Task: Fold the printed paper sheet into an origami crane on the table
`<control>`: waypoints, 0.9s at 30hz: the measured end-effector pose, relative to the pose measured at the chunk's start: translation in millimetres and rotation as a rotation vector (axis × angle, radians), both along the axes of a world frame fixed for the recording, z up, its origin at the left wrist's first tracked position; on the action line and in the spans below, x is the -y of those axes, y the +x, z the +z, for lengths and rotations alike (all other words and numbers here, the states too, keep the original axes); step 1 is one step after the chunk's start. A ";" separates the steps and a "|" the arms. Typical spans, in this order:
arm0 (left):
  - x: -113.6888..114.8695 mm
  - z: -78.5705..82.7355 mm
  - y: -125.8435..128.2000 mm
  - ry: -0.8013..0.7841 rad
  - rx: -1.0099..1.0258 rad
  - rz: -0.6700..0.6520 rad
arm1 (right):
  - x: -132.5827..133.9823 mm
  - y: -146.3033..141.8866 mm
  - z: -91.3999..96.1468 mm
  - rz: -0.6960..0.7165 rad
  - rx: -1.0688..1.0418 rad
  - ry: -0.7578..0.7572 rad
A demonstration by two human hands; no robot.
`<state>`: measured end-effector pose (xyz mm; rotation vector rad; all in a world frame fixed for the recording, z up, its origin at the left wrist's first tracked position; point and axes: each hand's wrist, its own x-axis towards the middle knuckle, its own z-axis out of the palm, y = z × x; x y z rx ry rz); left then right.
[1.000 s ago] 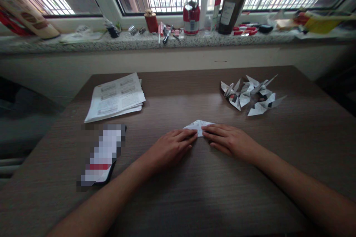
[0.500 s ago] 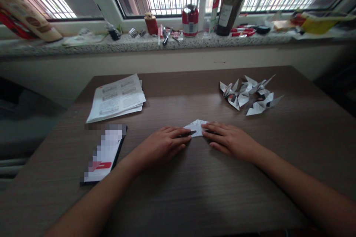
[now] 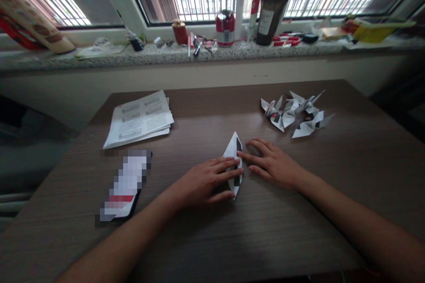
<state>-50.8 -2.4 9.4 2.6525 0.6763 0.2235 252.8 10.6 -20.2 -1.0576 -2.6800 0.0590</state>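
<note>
A small folded paper [image 3: 232, 145], pointed at both ends and printed in places, lies lengthwise on the table in front of me. Across its middle and lower part rests my left hand [image 3: 210, 181], flat with fingers spread, hiding some of the paper. My right hand [image 3: 270, 161] is just to the right of it, fingers apart, one fingertip touching the paper's right edge. Farther back on the right sits a group of folded paper figures [image 3: 288, 115] with pointed tips, perhaps cranes.
A stack of printed sheets [image 3: 139, 119] lies at the back left. Nearer, left of my forearm, is a phone [image 3: 124, 185], partly blurred out. Along the windowsill stand a red can [image 3: 225, 28], a dark lidded cup [image 3: 270, 17], a bottle and small tools.
The folded paper has turned from lying crosswise between both hands to pointing away from me. My left hand now lies over it; the right has drawn slightly back.
</note>
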 end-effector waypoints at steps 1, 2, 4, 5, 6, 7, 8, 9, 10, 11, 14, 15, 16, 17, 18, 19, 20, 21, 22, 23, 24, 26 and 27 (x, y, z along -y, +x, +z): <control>0.0 0.0 -0.1 -0.001 -0.009 0.004 | -0.8 0.2 -0.1 -0.004 0.002 -0.003; -0.1 0.1 -0.2 -0.003 -0.016 0.006 | -1.6 0.3 -0.2 -0.011 0.004 -0.004; -0.4 0.8 -0.1 -0.005 -0.018 0.004 | -3.6 -0.1 -1.0 -0.030 0.001 -0.001; -0.5 1.2 0.1 -0.004 -0.012 0.003 | -4.7 -0.5 -1.5 -0.042 -0.002 0.002; -0.6 1.6 0.2 -0.003 -0.005 0.002 | -5.7 -1.1 -2.1 -0.057 -0.007 0.008; -0.6 1.9 0.4 -0.001 -0.002 0.003 | -6.6 -2.0 -2.8 -0.072 -0.011 0.013; -0.5 2.0 0.5 0.000 -0.004 0.002 | -7.4 -3.0 -3.5 -0.089 -0.015 0.018; -0.5 1.8 0.5 0.001 -0.008 0.002 | -8.0 -4.2 -4.1 -0.108 -0.019 0.021; -0.5 1.4 0.6 0.001 -0.016 0.002 | -8.4 -5.6 -4.8 -0.127 -0.023 0.022; -0.6 0.6 0.5 0.000 -0.021 0.003 | -8.7 -6.9 -5.3 -0.146 -0.026 0.022; -0.9 -2.6 0.6 0.003 -0.007 0.003 | -9.1 -10.2 -7.2 -0.185 -0.015 0.011; -0.9 -3.6 0.7 0.005 -0.001 0.004 | -9.3 -10.6 -7.8 -0.190 -0.006 0.005; -1.0 -4.4 0.8 0.008 0.001 0.002 | -9.7 -10.7 -8.2 -0.192 0.003 -0.002; -0.9 -4.8 0.9 0.010 -0.004 0.001 | -10.0 -10.2 -8.4 -0.193 0.010 -0.009; -0.9 -4.8 1.0 0.010 -0.016 0.000 | -10.4 -9.4 -8.2 -0.191 0.015 -0.016; -0.8 -4.5 1.0 0.008 -0.031 0.001 | -10.7 -8.3 -7.5 -0.184 0.018 -0.021; -0.8 -3.7 1.0 0.005 -0.044 0.002 | -10.8 -7.1 -6.5 -0.169 0.021 -0.026; -0.8 -2.7 0.8 0.000 -0.053 0.001 | -10.7 -5.8 -5.2 -0.143 0.026 -0.031; -0.8 -1.6 0.6 -0.006 -0.057 -0.004 | -10.3 -4.6 -3.7 -0.107 0.033 -0.037; -0.7 -0.3 0.2 -0.012 -0.056 -0.012 | -9.8 -3.5 -2.4 -0.067 0.041 -0.044; -0.7 0.9 -0.2 -0.016 -0.051 -0.022 | -9.1 -2.6 -1.5 -0.027 0.049 -0.052; -0.5 3.2 -1.0 -0.021 -0.040 -0.040 | -7.8 -1.4 -1.1 0.039 0.060 -0.067; -0.2 4.2 -1.3 -0.024 -0.039 -0.042 | -7.3 -1.1 -1.7 0.058 0.060 -0.072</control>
